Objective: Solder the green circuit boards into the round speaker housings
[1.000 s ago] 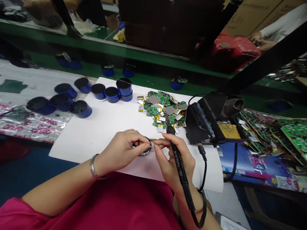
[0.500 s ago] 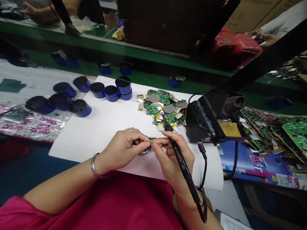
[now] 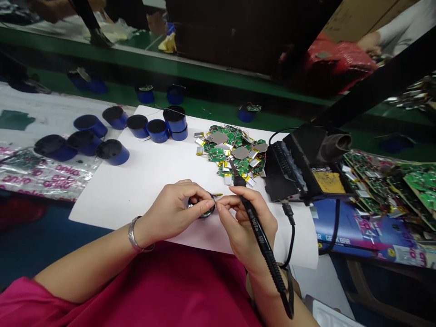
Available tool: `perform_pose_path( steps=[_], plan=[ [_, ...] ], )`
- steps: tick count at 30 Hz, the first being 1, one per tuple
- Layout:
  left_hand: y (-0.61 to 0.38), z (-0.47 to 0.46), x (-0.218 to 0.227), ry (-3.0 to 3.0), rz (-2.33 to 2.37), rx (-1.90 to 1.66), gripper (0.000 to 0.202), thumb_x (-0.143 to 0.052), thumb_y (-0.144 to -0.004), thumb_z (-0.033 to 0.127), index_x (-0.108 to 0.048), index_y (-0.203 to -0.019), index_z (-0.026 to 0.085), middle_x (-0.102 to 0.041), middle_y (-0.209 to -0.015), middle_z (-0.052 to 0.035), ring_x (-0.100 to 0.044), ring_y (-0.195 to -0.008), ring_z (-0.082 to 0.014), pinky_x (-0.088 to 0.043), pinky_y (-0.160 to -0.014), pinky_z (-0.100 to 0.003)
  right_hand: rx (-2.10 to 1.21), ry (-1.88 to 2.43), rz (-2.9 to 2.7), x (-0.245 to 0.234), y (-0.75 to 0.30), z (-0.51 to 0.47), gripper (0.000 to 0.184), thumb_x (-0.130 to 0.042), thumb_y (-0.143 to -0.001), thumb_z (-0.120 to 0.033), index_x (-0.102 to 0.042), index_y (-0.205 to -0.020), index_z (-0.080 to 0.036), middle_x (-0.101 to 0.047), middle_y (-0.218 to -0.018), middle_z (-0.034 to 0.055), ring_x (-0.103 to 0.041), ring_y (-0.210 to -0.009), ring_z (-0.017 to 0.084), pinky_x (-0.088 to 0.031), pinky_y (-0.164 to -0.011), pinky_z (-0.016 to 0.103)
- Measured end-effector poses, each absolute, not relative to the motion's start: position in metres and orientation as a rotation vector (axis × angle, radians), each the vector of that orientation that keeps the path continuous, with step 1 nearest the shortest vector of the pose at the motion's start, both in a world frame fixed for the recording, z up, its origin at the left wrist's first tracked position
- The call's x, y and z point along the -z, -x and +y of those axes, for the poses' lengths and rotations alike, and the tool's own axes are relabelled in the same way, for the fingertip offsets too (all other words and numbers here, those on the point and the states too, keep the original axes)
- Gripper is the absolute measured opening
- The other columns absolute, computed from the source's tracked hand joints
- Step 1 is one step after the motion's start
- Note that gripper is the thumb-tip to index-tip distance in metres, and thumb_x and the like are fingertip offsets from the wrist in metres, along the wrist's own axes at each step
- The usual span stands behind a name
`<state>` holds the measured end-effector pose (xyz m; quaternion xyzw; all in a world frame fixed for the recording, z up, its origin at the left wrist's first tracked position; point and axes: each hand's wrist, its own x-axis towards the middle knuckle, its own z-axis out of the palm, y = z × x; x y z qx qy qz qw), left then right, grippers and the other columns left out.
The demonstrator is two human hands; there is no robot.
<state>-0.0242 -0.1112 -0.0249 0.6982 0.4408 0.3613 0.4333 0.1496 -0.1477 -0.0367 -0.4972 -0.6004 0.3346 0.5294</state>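
Note:
My left hand [image 3: 177,209], a metal bracelet on its wrist, is closed around a small round speaker part [image 3: 204,210] on the white sheet [image 3: 143,181]. My right hand [image 3: 243,222] holds a black soldering iron [image 3: 259,234] along the palm, tip pointing away. Its thumb and forefinger pinch a thin wire or small piece at the part's edge. A heap of green circuit boards with silver batteries [image 3: 235,152] lies just beyond the iron's tip.
Several blue cylinder housings [image 3: 156,129] stand at the sheet's far left. A black soldering station [image 3: 303,165] with a yellow sponge sits to the right, more boards [image 3: 391,190] beyond it. Another person's arm [image 3: 391,32] shows at far right.
Both hands stay at the round part with small finger movements. The view has shifted slightly.

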Motion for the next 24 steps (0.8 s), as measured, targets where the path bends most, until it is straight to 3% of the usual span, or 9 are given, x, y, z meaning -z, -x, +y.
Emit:
perform_pose_path(
  steps=[9, 13, 16, 21, 24],
  plan=[
    [0.027, -0.116, 0.031, -1.856, 1.131, -1.000, 0.013, -0.061, -0.090, 0.020, -0.067, -0.078, 0.018, -0.067, -0.073, 0.0002, -0.059, -0.069, -0.0128, -0.046, -0.071, -0.027, -0.590, 1.177, -1.583, 0.039, -0.153, -0.152, 0.040, -0.066, -0.085, -0.009, -0.056, -0.121, -0.025, -0.071, -0.088, -0.0010, -0.071, -0.075, 0.012, -0.060, -0.074, 0.027],
    [0.030, -0.120, 0.037, -2.005, 1.096, -1.081, 0.010, -0.063, -0.090, 0.018, -0.066, -0.080, 0.019, -0.070, -0.078, -0.0010, -0.061, -0.079, -0.0154, -0.045, -0.080, -0.032, -0.502, 1.217, -1.571, 0.037, -0.160, -0.155, 0.043, -0.060, -0.090, -0.012, -0.053, -0.131, -0.025, -0.074, -0.093, 0.0013, -0.073, -0.080, 0.015, -0.062, -0.075, 0.030],
    [0.030, -0.123, 0.043, -2.086, 1.088, -1.117, 0.007, -0.065, -0.088, 0.016, -0.067, -0.083, 0.020, -0.074, -0.088, -0.0015, -0.064, -0.089, -0.0175, -0.042, -0.089, -0.036, -0.379, 1.311, -1.545, 0.031, -0.167, -0.160, 0.041, -0.057, -0.094, -0.016, -0.055, -0.133, -0.025, -0.075, -0.087, 0.0009, -0.073, -0.070, 0.015, -0.062, -0.068, 0.030],
    [0.027, -0.125, 0.050, -2.181, 1.147, -1.083, 0.010, -0.064, -0.087, 0.014, -0.067, -0.082, 0.022, -0.076, -0.090, 0.0008, -0.065, -0.092, -0.0185, -0.038, -0.090, -0.039, -0.237, 1.329, -1.450, 0.016, -0.176, -0.174, 0.028, -0.059, -0.093, -0.030, -0.067, -0.118, -0.020, -0.073, -0.080, 0.0047, -0.072, -0.067, 0.021, -0.060, -0.059, 0.036],
    [0.026, -0.125, 0.051, -2.185, 1.158, -1.101, 0.010, -0.064, -0.086, 0.015, -0.067, -0.079, 0.022, -0.077, -0.088, 0.0014, -0.066, -0.090, -0.0184, -0.038, -0.089, -0.039, -0.123, 1.329, -1.440, 0.008, -0.179, -0.184, 0.016, -0.063, -0.088, -0.024, -0.070, -0.102, -0.021, -0.070, -0.077, 0.0040, -0.069, -0.063, 0.020, -0.057, -0.054, 0.035]
  ],
)
